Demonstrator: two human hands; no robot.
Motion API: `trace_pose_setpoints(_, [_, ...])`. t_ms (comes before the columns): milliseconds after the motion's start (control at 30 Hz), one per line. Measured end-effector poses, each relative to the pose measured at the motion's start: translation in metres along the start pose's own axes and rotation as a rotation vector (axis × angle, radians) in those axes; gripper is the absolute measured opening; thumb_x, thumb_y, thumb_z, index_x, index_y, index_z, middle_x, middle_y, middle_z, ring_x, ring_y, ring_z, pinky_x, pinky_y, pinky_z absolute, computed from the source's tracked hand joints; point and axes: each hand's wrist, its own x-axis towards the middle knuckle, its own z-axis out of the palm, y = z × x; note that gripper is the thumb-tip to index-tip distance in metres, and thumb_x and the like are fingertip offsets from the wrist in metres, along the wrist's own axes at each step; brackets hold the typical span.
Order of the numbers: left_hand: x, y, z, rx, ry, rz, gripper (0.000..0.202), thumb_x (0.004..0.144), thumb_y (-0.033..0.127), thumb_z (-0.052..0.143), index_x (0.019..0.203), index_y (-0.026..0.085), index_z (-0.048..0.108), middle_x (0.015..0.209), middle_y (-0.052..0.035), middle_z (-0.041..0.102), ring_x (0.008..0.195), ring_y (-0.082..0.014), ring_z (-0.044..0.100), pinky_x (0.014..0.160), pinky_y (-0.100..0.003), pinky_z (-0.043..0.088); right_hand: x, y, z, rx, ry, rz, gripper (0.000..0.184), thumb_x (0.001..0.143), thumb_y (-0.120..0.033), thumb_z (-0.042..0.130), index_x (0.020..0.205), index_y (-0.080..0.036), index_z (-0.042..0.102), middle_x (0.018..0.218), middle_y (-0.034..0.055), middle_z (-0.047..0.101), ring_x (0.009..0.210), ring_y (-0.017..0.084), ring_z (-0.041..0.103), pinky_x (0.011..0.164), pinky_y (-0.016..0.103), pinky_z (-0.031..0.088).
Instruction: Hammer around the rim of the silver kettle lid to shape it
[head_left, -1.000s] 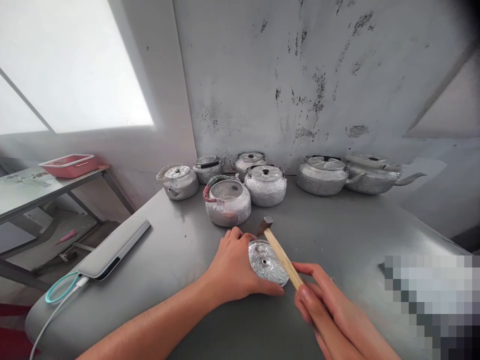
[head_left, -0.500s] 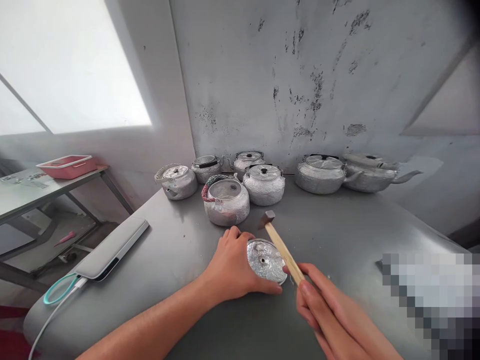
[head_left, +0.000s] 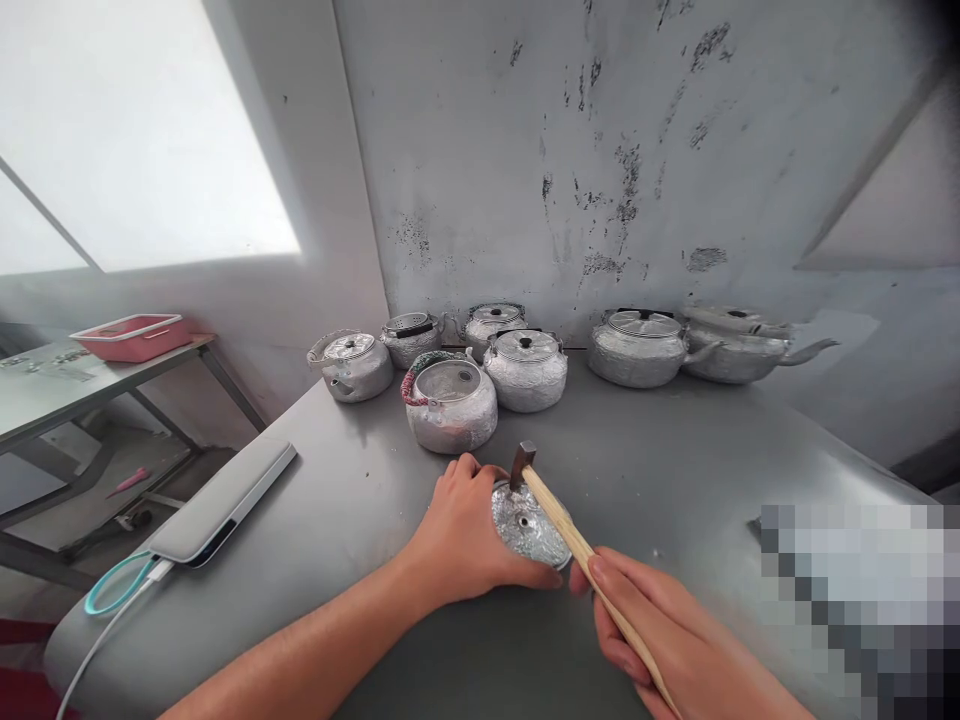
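Observation:
My left hand [head_left: 476, 535] grips the edge of a round, dented metal kettle lid [head_left: 521, 535] with a small hole at its centre. The lid lies on the grey table, its left side covered by my fingers and thumb. In my right hand [head_left: 649, 620] is a hammer [head_left: 559, 515], held by its wooden handle. The hammer's dark metal head is at the lid's far edge and seems to touch it. Just beyond my left hand stands a kettle [head_left: 454, 420] without its lid, its wrapped handle tipped to the left.
Several more dented metal kettles, among them a lidded one [head_left: 526, 380] and a long-spouted one [head_left: 739, 350], stand along the wall. A power bank [head_left: 225, 500] with cables lies on the left. A pink basket [head_left: 135, 340] sits on a side table. Something blurred out [head_left: 862, 580] is at the right.
The hammer head has come down from above the table onto the lid's far edge. My right hand has shifted slightly lower. My left hand and the lid hold their place.

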Motion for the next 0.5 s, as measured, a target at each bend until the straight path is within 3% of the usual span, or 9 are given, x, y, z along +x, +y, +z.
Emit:
trace_pose_setpoints(133, [-0.0005, 0.0012, -0.0015, 0.001, -0.011, -0.013, 0.100, 0.042, 0.074, 0.083, 0.125, 0.023, 0.062, 0.114, -0.0101, 0.052, 0.112, -0.0349, 0.053, 0.097, -0.047, 0.048, -0.0007, -0.0004, 0.0021, 0.042, 0.038, -0.024, 0.041, 0.096, -0.057, 0.032, 0.074, -0.025, 0.043, 0.057, -0.0099, 0.038, 0.034, 0.005, 0.021, 0.032, 0.017, 0.024])
trace_pose_setpoints(333, [-0.0010, 0.0042, -0.0030, 0.000, -0.012, -0.009, 0.095, 0.043, 0.072, 0.084, 0.123, 0.024, 0.063, 0.112, -0.0096, 0.052, 0.110, -0.0347, 0.053, 0.097, -0.046, 0.048, 0.0047, 0.0017, -0.0001, 0.025, -0.092, 0.034, 0.042, 0.096, -0.059, 0.028, 0.084, -0.025, 0.048, 0.056, -0.0104, 0.038, 0.029, 0.006, 0.025, 0.028, 0.017, 0.019])
trace_pose_setpoints(500, [-0.0004, 0.0033, -0.0024, 0.015, -0.012, -0.015, 0.098, 0.042, 0.072, 0.084, 0.125, 0.024, 0.062, 0.112, -0.0095, 0.051, 0.111, -0.0349, 0.052, 0.099, -0.048, 0.046, 0.0016, 0.0011, 0.0030, 0.042, -0.001, -0.026, 0.044, 0.098, -0.058, 0.026, 0.082, -0.024, 0.049, 0.055, -0.0109, 0.036, 0.033, 0.005, 0.021, 0.033, 0.017, 0.024])
